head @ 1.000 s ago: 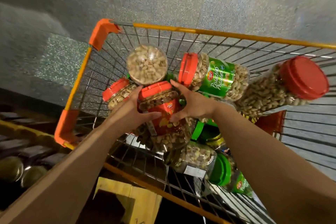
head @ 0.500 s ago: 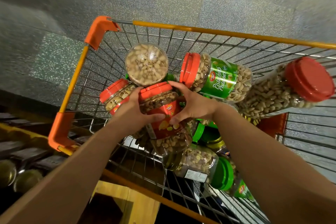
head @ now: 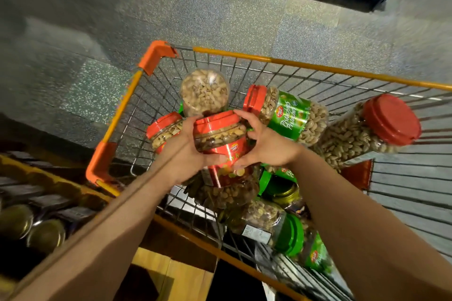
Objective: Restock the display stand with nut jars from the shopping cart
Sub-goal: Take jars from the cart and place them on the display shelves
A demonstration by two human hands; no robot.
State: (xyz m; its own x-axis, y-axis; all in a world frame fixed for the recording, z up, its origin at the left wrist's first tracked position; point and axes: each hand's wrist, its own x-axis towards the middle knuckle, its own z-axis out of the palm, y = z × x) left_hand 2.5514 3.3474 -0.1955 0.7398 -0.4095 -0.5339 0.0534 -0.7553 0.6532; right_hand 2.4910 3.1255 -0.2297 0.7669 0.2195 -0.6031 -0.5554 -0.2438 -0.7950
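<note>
We hold a red-labelled nut jar between both hands over the middle of the shopping cart. Our left hand wraps its fingers round the jar's left side, and our right hand curls round the right side, fingertips reaching up onto the red lid. The jar's long axis runs away from us, lid toward the cart's far rim, its base tilted down toward us. Much of the label is covered by our palms, and the print blurs out — only a logo is readable.

Beneath it, other jars lie heaped: a pistachio jar on its side near the far rim, lid pointing left; a red-lidded jar leaning at the right edge; a green-lidded jar by the near rim, partly hidden by our right forearm. The display stand at lower left is dark and cut off — we make out only round gold lids.
</note>
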